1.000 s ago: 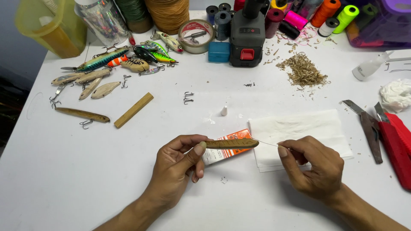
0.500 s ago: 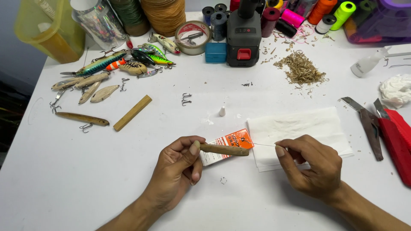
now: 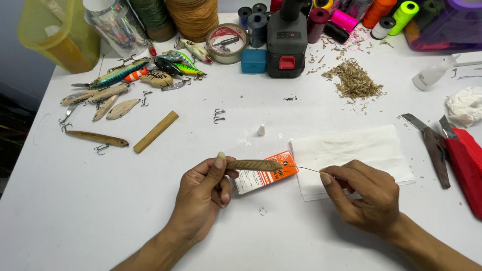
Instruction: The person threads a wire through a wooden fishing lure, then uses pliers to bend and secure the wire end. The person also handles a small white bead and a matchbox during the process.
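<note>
A carved wooden lure body (image 3: 253, 164) is held level above the white bench (image 3: 75, 211), pinched at its blunt end between the thumb and curled fingers of the left hand (image 3: 203, 193). A thin wire (image 3: 306, 169) is seen running from the lure's pointed end to the right hand (image 3: 364, 195), where it is pinched between thumb and forefinger, the remaining fingers being folded in. Directly beneath the lure, a small orange and white packet (image 3: 263, 176) is laid flat on the bench, and just beside it, to the right, a folded white paper towel (image 3: 351, 153) is spread, its edge overlapped by the right hand. A small white cap (image 3: 261, 130) is stood upright near the towel's upper left corner. Further left, a flat wooden strip (image 3: 155, 131) and an unpainted lure with hooks (image 3: 96, 138) are placed well apart from the hands, with painted lures (image 3: 120, 74) grouped behind them. A heap of wood shavings (image 3: 354, 83) is gathered near the back, beside a black power tool battery base (image 3: 286, 42). At the right edge, a craft knife (image 3: 427, 138) and red-handled pliers (image 3: 467, 160) are laid side by side
</note>
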